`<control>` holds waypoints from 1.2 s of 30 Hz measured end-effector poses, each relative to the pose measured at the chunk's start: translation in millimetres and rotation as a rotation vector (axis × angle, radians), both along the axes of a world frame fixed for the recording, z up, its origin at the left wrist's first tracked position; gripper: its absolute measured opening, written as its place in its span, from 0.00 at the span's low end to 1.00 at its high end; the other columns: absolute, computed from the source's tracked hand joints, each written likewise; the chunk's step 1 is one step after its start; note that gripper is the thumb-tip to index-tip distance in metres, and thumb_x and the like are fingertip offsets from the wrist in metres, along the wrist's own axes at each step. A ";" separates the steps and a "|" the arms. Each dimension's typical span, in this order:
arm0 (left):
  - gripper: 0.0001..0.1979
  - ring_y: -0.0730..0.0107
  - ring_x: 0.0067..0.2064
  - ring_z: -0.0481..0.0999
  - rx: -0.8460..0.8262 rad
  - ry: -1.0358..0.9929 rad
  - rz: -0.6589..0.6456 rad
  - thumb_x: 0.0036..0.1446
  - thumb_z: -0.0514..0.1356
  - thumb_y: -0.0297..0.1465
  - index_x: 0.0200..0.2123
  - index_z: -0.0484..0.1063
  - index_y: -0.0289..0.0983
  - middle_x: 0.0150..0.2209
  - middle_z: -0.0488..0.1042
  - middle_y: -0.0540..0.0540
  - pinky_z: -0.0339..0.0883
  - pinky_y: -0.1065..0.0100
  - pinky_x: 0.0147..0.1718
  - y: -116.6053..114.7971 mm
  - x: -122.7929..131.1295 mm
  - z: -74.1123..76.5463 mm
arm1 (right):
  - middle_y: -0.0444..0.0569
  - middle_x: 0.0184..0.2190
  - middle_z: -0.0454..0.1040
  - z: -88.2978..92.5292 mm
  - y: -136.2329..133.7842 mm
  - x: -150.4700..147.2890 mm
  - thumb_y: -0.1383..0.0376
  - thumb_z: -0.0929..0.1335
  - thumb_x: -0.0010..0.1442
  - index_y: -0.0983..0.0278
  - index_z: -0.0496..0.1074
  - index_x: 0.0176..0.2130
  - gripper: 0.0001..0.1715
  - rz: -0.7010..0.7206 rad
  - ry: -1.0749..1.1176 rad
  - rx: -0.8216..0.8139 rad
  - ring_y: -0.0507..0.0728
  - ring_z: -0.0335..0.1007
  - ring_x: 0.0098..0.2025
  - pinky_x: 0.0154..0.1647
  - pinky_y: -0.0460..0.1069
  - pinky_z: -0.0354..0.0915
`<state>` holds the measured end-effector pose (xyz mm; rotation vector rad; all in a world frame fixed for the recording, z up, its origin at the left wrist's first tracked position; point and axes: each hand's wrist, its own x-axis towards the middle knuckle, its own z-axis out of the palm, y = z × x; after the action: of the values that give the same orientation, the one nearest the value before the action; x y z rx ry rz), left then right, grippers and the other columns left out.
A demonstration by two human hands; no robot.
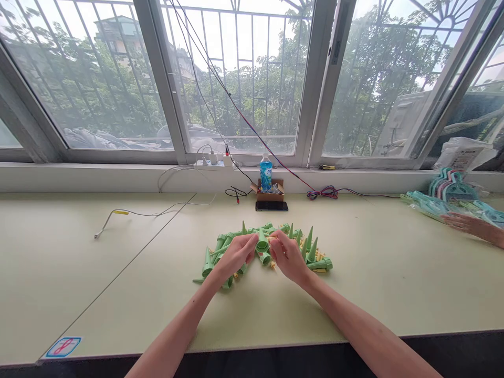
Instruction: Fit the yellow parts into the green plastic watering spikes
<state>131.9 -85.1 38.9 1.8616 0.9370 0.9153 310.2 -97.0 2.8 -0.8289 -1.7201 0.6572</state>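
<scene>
You're in a small assembly workshop: long worktop (394, 262) under barred windows (244, 79), heaped with green plastic cones (311, 252).

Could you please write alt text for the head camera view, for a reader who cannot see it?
A person's left hand and right hand meet on a green cone above a pile of green cones and yellow bits on a pale table. Behind are a blue bottle and a phone; another person's hand rests far right.

Cone pile (268, 251) mid table (374, 294), one cone (262, 243) in left hand (235, 257) above it; phone (271, 206) behind pile, box (269, 196) holding bottle (265, 172) behind phone. Cable (149, 213) left. Power strip (214, 162) on windowsill (98, 176). Hangers (444, 197) far right.
</scene>
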 end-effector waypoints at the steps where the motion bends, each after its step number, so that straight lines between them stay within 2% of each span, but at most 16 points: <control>1: 0.28 0.74 0.21 0.60 0.008 0.003 -0.012 0.61 0.50 0.53 0.31 0.74 0.34 0.18 0.62 0.51 0.52 0.73 0.19 -0.3 -0.4 0.1 | 0.39 0.18 0.61 0.3 0.1 -0.1 0.49 0.55 0.70 0.60 0.59 0.31 0.23 -0.010 -0.001 0.001 0.50 0.55 0.19 0.23 0.46 0.55; 4: 0.25 0.77 0.22 0.58 0.025 0.006 -0.048 0.61 0.54 0.50 0.48 0.73 0.36 0.27 0.67 0.50 0.53 0.74 0.20 -0.9 -1.1 0.1 | 0.40 0.17 0.61 0.6 0.7 -0.5 0.48 0.55 0.70 0.60 0.56 0.27 0.26 -0.041 -0.001 -0.015 0.50 0.56 0.19 0.22 0.46 0.55; 7: 0.25 0.79 0.23 0.58 0.046 0.026 -0.057 0.61 0.56 0.47 0.55 0.69 0.40 0.34 0.69 0.49 0.53 0.74 0.20 -1.9 -0.8 0.7 | 0.40 0.16 0.60 0.5 1.1 -1.1 0.47 0.55 0.70 0.60 0.56 0.25 0.27 -0.070 -0.016 -0.053 0.50 0.55 0.18 0.21 0.47 0.54; 11: 0.23 0.78 0.23 0.58 0.113 0.072 -0.059 0.61 0.57 0.43 0.57 0.69 0.40 0.29 0.67 0.51 0.57 0.74 0.22 -3.3 -0.2 1.4 | 0.41 0.14 0.60 0.5 1.7 -1.6 0.47 0.56 0.69 0.60 0.58 0.24 0.28 -0.100 -0.025 -0.086 0.51 0.55 0.17 0.20 0.47 0.53; 16: 0.18 0.77 0.29 0.66 0.218 0.065 -0.085 0.61 0.58 0.39 0.53 0.72 0.42 0.45 0.67 0.44 0.67 0.73 0.26 -0.4 -0.4 -2.4 | 0.41 0.13 0.58 0.9 2.0 -2.8 0.47 0.55 0.69 0.61 0.59 0.22 0.31 -0.132 -0.036 -0.098 0.51 0.55 0.16 0.20 0.48 0.54; 22: 0.19 0.77 0.30 0.67 0.189 0.038 -0.041 0.61 0.59 0.40 0.54 0.70 0.44 0.48 0.66 0.44 0.68 0.72 0.27 1.8 1.0 -6.3 | 0.41 0.13 0.61 2.0 1.8 -3.6 0.49 0.56 0.70 0.60 0.59 0.24 0.28 -0.152 0.003 -0.105 0.51 0.57 0.16 0.22 0.48 0.55; 26: 0.22 0.80 0.27 0.63 0.114 -0.039 0.017 0.61 0.58 0.43 0.55 0.67 0.42 0.46 0.67 0.44 0.62 0.75 0.23 1.8 1.8 -5.5 | 0.40 0.15 0.63 2.2 2.0 -1.6 0.51 0.56 0.70 0.60 0.58 0.25 0.26 -0.189 0.024 -0.080 0.51 0.57 0.18 0.24 0.47 0.56; 29: 0.23 0.79 0.26 0.63 0.068 -0.079 0.034 0.62 0.56 0.47 0.53 0.67 0.39 0.39 0.69 0.46 0.57 0.75 0.21 1.4 2.0 -3.1 | 0.40 0.17 0.63 0.9 1.9 -0.4 0.52 0.56 0.71 0.61 0.57 0.26 0.25 -0.166 0.034 -0.046 0.50 0.57 0.19 0.24 0.46 0.56; 33: 0.25 0.76 0.23 0.62 0.001 -0.055 0.003 0.63 0.52 0.49 0.52 0.68 0.36 0.26 0.70 0.49 0.55 0.75 0.21 -0.2 2.2 0.5 | 0.40 0.20 0.63 -1.0 1.3 -0.4 0.54 0.56 0.71 0.61 0.58 0.27 0.23 -0.077 0.002 -0.014 0.50 0.57 0.20 0.25 0.46 0.56; 36: 0.25 0.78 0.21 0.57 -0.043 -0.041 -0.046 0.63 0.52 0.49 0.52 0.68 0.36 0.23 0.68 0.52 0.51 0.75 0.20 -0.6 1.8 0.6 | 0.41 0.20 0.64 -1.3 1.5 -0.5 0.55 0.56 0.71 0.61 0.59 0.28 0.22 -0.056 -0.038 0.010 0.50 0.57 0.21 0.27 0.46 0.56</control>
<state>133.7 -85.7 39.5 1.8145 0.8783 0.8958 309.6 -95.4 1.5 -0.8850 -1.7265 0.5981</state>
